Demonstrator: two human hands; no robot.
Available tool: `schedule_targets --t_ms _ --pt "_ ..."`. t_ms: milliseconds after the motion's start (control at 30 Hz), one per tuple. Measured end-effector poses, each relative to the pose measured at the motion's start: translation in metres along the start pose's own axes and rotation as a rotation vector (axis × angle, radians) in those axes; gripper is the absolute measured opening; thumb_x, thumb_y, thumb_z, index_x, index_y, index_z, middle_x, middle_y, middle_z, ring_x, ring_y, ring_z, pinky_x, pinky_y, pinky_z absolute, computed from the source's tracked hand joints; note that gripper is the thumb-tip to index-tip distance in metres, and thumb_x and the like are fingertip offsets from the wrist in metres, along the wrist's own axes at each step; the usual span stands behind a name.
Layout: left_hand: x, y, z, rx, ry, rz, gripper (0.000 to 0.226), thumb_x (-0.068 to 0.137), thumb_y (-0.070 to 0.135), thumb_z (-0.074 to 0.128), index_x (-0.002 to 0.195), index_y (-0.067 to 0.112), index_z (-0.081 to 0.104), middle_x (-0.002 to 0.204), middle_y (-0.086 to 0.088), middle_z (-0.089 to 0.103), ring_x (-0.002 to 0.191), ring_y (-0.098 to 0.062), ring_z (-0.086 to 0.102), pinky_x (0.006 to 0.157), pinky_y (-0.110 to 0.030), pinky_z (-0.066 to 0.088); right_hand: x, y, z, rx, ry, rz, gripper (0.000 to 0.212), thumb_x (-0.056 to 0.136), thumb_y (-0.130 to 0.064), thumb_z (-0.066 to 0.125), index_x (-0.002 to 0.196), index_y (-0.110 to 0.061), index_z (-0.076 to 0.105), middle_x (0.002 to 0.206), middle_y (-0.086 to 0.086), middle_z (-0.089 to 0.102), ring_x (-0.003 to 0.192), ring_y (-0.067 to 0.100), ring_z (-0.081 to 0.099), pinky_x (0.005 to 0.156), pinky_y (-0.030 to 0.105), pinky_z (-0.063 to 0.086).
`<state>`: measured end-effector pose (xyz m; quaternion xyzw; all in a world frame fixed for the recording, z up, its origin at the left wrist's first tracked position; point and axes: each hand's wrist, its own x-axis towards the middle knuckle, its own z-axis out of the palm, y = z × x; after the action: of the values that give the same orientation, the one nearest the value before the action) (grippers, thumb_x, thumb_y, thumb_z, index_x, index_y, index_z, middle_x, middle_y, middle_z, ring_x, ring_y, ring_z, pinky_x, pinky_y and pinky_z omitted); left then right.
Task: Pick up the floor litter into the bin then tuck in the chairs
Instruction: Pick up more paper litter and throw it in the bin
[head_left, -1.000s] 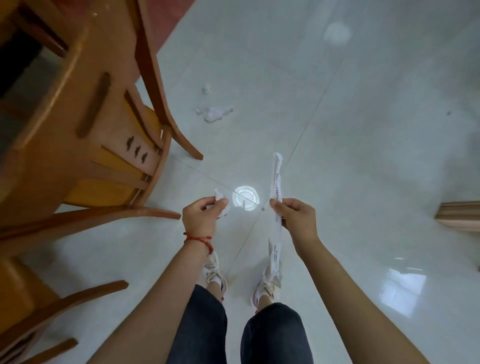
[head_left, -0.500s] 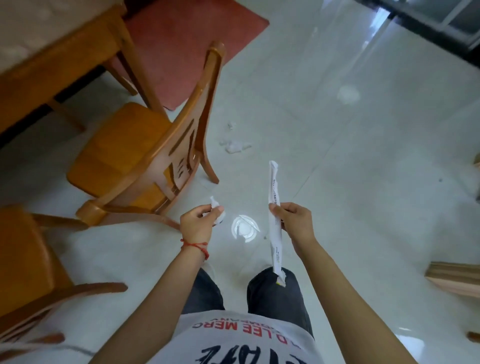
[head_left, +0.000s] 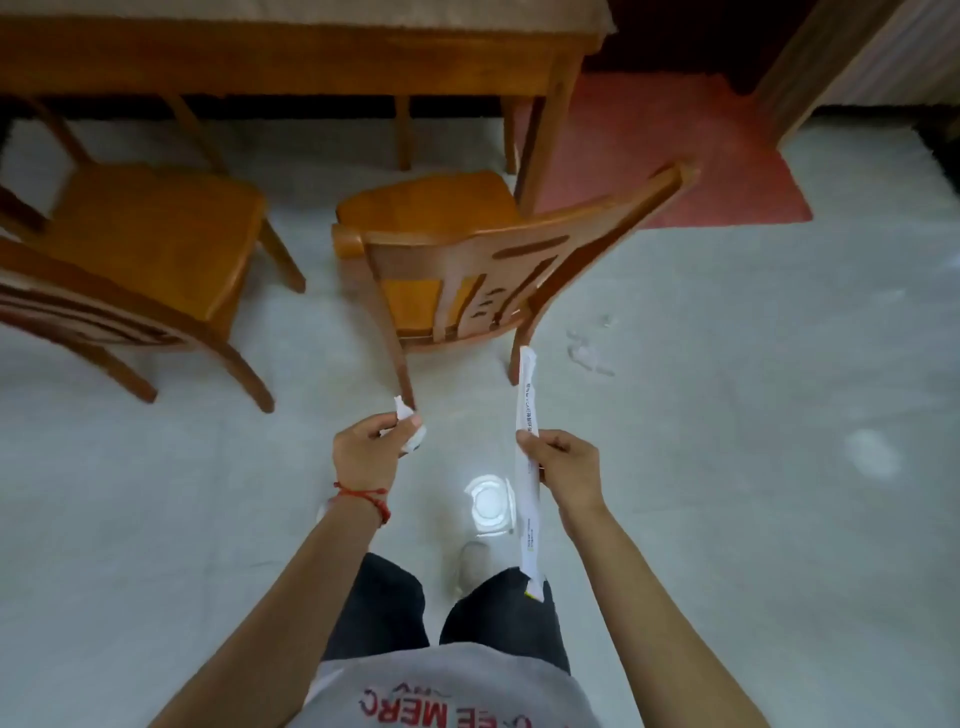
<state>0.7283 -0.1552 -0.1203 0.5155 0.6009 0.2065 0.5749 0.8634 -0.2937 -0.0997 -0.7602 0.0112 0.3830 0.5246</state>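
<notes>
My left hand (head_left: 370, 451) pinches a small crumpled white paper scrap (head_left: 410, 426) at waist height. My right hand (head_left: 563, 465) grips a long white paper wrapper (head_left: 525, 400) near its middle; it stands nearly upright, its lower end hanging by my knee. More white litter (head_left: 589, 356) lies on the floor right of the near chair's back leg. Two wooden chairs stand pulled out from the table (head_left: 291, 57): one straight ahead (head_left: 467, 260) with its back toward me, one at the left (head_left: 140, 244). No bin is in view.
A red mat (head_left: 685, 150) lies on the pale tiled floor beyond the table's right leg. A wooden door frame (head_left: 810, 67) rises at the top right. A bright lamp reflection (head_left: 488, 504) shines on the floor between my hands.
The view has swung left and up, so the table and both chairs now face me. Both hands keep their hold on the same papers. The floor litter now lies right of the chair.
</notes>
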Motion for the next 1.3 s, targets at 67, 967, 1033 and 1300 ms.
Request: schedule_targets --t_ms 67,967,1033,1300 --pt "-0.014 -0.008 -0.023 -0.059 0.097 -0.022 0.009 0.073 0.012 0.074 0.078 0.005 0.072 0.05 0.013 0.062 0.054 -0.002 0.058 0.067 -0.021 0.052 -0.005 -0.002 0.013 -0.066 -0.076 -0.012 0.018 0.079 -0.012 0.07 0.064 -0.004 0.062 0.061 0.005 0.055 0.057 0.016 0.05 0.059 0.025 0.045" --pt "-0.199 -0.2 -0.412 -0.731 1.069 -0.273 0.012 0.072 0.011 0.075 0.062 0.012 0.068 0.057 -0.001 0.061 0.066 -0.021 0.057 0.081 -0.041 0.053 -0.295 0.112 0.369 -0.784 -1.076 -0.223 0.019 0.081 -0.017 0.069 0.065 -0.009 0.061 0.057 -0.002 0.053 0.05 0.009 0.047 0.047 0.015 0.04" --pt "-0.211 -0.211 -0.428 -0.752 1.121 -0.282 0.007 0.072 0.011 0.074 0.069 0.007 0.07 0.062 -0.004 0.062 0.071 -0.023 0.058 0.081 -0.04 0.052 -0.316 0.125 0.385 -0.814 -1.12 -0.229 0.019 0.08 -0.017 0.069 0.065 -0.009 0.061 0.058 -0.001 0.054 0.052 0.011 0.048 0.051 0.018 0.042" --pt "-0.228 -0.244 -0.492 -0.903 1.334 -0.28 0.017 0.069 0.01 0.077 0.055 0.016 0.07 0.064 -0.01 0.058 0.071 -0.023 0.056 0.085 -0.055 0.052 -0.376 0.156 0.465 -0.929 -1.276 -0.273 0.026 0.078 -0.02 0.071 0.059 -0.01 0.056 0.056 0.002 0.048 0.051 0.014 0.04 0.051 0.022 0.035"
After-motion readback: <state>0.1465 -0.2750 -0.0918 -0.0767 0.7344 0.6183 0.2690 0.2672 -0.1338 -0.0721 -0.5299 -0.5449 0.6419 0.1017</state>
